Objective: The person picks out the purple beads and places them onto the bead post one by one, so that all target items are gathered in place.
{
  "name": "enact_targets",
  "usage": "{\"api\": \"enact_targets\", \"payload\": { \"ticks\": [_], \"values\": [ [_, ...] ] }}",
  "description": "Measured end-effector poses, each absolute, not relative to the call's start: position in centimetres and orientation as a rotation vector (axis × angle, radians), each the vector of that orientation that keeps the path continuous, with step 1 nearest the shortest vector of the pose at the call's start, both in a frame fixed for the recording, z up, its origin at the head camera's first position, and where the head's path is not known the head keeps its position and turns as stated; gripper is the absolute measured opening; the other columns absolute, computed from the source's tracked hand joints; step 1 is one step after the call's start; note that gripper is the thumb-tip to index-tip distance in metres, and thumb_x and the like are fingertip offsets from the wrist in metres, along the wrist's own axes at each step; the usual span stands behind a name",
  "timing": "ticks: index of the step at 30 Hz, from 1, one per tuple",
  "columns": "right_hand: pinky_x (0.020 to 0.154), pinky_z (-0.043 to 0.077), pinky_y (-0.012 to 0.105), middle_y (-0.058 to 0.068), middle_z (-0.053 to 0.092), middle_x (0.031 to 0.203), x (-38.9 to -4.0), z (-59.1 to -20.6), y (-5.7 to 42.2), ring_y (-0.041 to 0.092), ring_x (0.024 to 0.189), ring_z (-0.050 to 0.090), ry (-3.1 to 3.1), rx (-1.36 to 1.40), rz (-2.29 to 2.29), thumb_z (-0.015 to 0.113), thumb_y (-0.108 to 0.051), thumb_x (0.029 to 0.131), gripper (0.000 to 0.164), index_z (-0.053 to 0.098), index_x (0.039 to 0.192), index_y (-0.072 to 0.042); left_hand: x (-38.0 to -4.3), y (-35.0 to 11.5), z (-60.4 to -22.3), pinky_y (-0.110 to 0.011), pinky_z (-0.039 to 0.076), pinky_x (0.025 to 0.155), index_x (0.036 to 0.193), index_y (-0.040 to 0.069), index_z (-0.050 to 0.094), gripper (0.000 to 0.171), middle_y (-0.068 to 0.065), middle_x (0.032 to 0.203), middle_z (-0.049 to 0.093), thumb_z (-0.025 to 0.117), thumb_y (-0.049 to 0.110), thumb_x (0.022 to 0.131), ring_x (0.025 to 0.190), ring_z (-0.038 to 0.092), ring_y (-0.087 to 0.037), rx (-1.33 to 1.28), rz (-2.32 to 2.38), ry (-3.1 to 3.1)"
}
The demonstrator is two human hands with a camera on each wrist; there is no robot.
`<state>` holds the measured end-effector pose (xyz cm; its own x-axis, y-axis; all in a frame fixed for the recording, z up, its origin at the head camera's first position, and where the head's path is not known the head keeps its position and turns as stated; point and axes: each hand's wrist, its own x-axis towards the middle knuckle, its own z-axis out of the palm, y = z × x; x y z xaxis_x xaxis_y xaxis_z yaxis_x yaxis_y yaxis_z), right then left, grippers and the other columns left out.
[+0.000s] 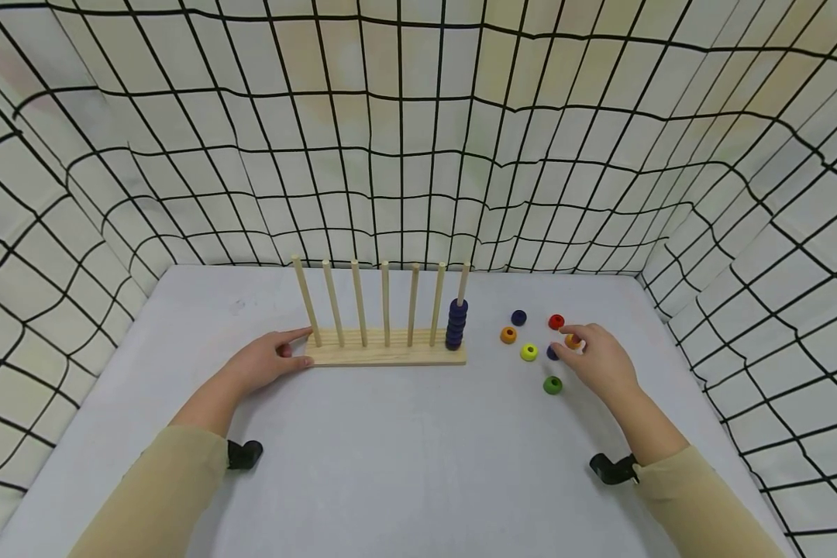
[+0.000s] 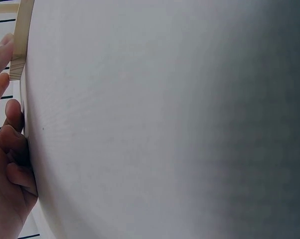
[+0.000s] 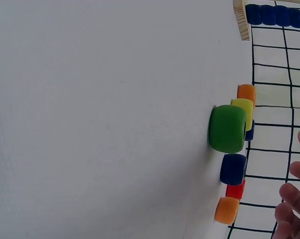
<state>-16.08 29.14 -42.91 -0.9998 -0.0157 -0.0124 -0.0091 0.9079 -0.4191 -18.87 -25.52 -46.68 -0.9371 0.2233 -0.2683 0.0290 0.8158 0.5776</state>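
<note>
A wooden peg stand [image 1: 384, 356] with several upright pegs stands at the back of the table. Dark blue beads [image 1: 455, 333] are stacked on its rightmost peg. My left hand [image 1: 261, 360] pinches the left end of its base between thumb and index finger. To the right of the stand, my right hand [image 1: 603, 364] hovers over loose beads, its fingers apart with nothing between them. Just by the thumb tip lies a dark blue bead [image 3: 233, 169], partly hidden in the head view. An orange bead [image 1: 573, 341] shows under the fingers, and a red bead [image 1: 556, 321] lies just beyond them.
Other loose beads lie between the stand and my right hand: a blue bead [image 1: 519, 318], an orange bead [image 1: 508, 335], a yellow bead [image 1: 528, 353] and a green bead [image 1: 552, 385]. Black netting [image 1: 401, 155] over pale walls surrounds the white table [image 1: 418, 465] at the back and sides.
</note>
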Motion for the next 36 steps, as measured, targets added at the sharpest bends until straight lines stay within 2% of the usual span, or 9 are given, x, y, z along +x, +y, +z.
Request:
{"api": "enact_targets", "payload": {
  "ticks": [13, 26, 36],
  "values": [
    [0.081, 0.048, 0.049, 0.019, 0.059, 0.122, -16.4, -44.1, 29.7, 0.035, 0.105, 0.056, 2.970, 0.010, -0.614, 0.065, -0.037, 0.096, 0.048, 0.061, 0.134, -0.008, -18.8, -25.4, -46.6, -0.036, 0.034, 0.068, 0.152, 0.017, 0.043, 0.075, -0.005, 0.088, 0.049, 0.069, 0.049, 0.090, 0.078, 0.044, -0.021, 0.171, 0.830, 2.671],
    [0.070, 0.045, 0.038, 0.017, 0.059, 0.115, -17.0, -44.3, 29.9, 0.028, 0.091, 0.053, 2.891, 0.022, -0.578, 0.066, -0.033, 0.095, 0.049, 0.058, 0.137, -0.009, -18.9, -25.5, -46.7, -0.037, 0.034, 0.069, 0.152, 0.017, 0.043, 0.075, -0.005, 0.089, 0.049, 0.069, 0.050, 0.090, 0.078, 0.044, -0.021, 0.178, 0.829, 2.676],
    [0.073, 0.046, 0.040, 0.015, 0.059, 0.111, -17.6, -45.2, 30.2, 0.028, 0.091, 0.053, 2.861, 0.023, -0.557, 0.067, -0.032, 0.094, 0.051, 0.056, 0.138, -0.007, -19.0, -25.5, -46.8, -0.037, 0.034, 0.069, 0.152, 0.016, 0.043, 0.075, -0.005, 0.088, 0.049, 0.069, 0.050, 0.090, 0.077, 0.044, -0.020, 0.195, 0.827, 2.680]
  ]
}}
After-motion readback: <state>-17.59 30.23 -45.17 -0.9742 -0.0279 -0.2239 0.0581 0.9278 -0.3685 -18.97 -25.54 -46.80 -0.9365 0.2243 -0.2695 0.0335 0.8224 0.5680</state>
